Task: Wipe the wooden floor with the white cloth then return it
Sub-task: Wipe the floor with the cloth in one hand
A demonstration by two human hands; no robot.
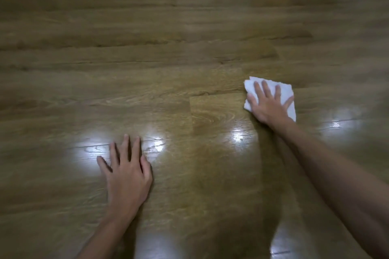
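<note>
Palm pressure first: keep right hand (269, 105) fingers splayed flat on white cloth (283, 90), sweep along wooden floor (168, 48) grain, brace on left hand (126, 174), fingers spread

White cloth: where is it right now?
In the head view, the white cloth lies on the wooden floor at right, under the right hand, far from the left hand.

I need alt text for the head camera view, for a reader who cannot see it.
A person's right hand presses a folded white cloth flat on a glossy wooden floor, fingers spread. The left hand rests flat on bare boards nearer the camera, beside bright light reflections.
</note>
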